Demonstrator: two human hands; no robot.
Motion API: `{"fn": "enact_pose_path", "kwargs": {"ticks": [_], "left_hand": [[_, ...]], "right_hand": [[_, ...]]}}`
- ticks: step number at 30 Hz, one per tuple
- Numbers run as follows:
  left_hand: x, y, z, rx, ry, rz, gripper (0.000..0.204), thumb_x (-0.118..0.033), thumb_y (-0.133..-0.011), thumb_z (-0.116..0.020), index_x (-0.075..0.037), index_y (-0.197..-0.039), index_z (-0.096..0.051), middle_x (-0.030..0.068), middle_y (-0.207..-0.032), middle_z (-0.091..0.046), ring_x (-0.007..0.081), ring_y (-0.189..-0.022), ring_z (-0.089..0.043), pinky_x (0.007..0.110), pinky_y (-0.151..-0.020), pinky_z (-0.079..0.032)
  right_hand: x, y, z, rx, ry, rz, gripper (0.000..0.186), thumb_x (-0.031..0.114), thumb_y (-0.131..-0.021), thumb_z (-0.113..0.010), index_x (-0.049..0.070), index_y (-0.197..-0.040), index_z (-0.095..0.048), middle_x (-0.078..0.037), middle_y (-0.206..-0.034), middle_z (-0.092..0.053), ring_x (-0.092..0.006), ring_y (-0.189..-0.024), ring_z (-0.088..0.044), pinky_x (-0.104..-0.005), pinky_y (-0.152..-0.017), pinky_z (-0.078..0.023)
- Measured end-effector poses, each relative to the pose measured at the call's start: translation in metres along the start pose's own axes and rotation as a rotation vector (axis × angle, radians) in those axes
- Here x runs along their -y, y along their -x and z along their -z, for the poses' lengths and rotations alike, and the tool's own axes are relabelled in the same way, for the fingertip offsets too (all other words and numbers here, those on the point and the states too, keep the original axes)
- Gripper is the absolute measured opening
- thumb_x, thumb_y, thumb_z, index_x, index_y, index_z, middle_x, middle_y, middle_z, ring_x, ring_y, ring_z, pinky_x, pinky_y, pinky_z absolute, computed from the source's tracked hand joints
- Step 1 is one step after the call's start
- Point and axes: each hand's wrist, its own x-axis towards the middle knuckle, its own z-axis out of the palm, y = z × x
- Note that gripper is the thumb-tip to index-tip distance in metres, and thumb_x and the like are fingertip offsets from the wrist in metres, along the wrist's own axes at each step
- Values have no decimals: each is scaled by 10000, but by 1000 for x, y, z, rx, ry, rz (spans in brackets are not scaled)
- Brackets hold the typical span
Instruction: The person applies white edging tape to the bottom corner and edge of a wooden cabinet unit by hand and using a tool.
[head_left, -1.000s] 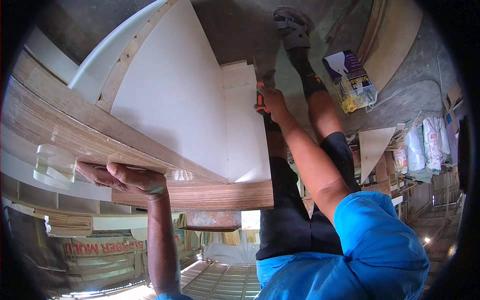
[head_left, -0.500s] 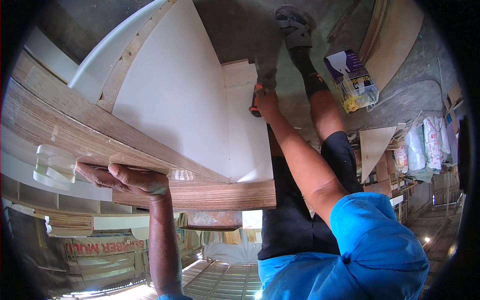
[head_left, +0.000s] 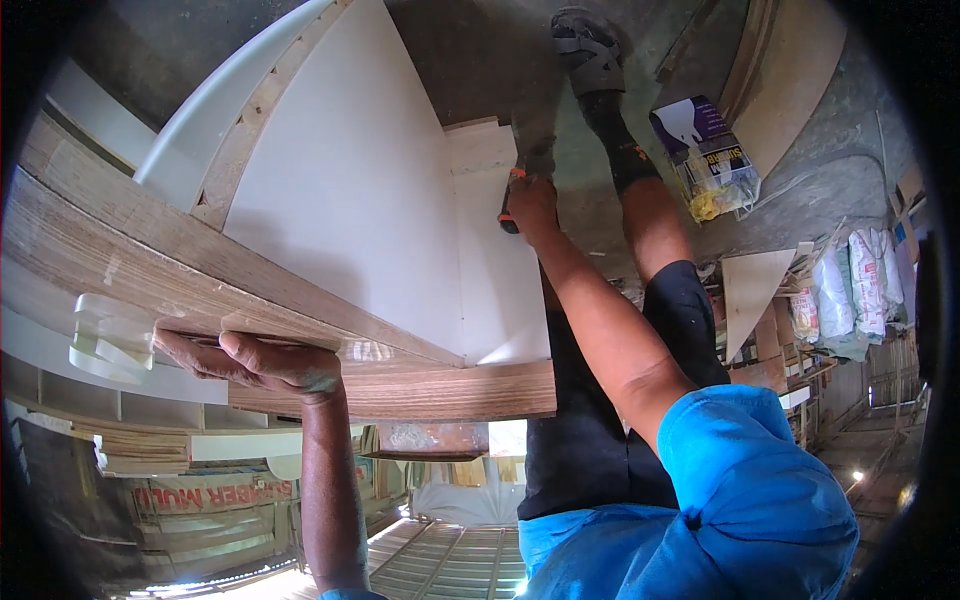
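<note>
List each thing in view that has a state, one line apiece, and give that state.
left hand, open, fingers extended against the wood-grain board
right hand, closed around the red-and-black tool
red-and-black tool, gripped
translucent strip, curled
footwear, worn
white sacks, side by side

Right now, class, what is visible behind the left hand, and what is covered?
Brown board shows above and right of the left hand; the patch directly behind it is covered and cannot be seen.
</note>
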Motion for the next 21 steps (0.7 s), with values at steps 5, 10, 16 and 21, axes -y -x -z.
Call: {"fn": "enact_pose_path", "kwargs": {"ticks": [5,10,16,21], "left_hand": [[-1,0,-1,-12,51,23,797,-566,-956,-308,1,-1499,-169,217,-1496,-185,321,-1430,-164,528,-1174,-161],[-4,0,-2,2,63,43,791,-560,-958,-301,-3,-1502,-158,211,-1503,-167,318,-1434,-153,529,-1174,-165],[2,0,1,4,65,56,784,-558,-964,-291,-10,-1504,-140,209,-1507,-163,323,-1436,-147,530,-1177,-164],[11,-1,3,19,-49,-105,768,-557,-979,-281,-11,-1503,-146,218,-1496,-206,331,-1430,-166,524,-1177,-170]], "right_hand": [[9,4,0,-10,-12,-55,269,244,-903,-588,-15,-973,-592,-174,-819,-658,-303,-747,-671,-411,-668,-524],[32,10,6,35,174,-25,318,251,-905,-570,-32,-1048,-567,-237,-968,-657,-391,-926,-651,-458,-810,-509],[51,21,2,48,272,-96,300,246,-894,-566,-12,-1044,-599,-228,-1047,-666,-390,-1009,-643,-457,-878,-508],[51,19,-9,63,376,70,261,246,-892,-569,5,-944,-653,-213,-993,-677,-357,-993,-659,-439,-872,-519]]}}
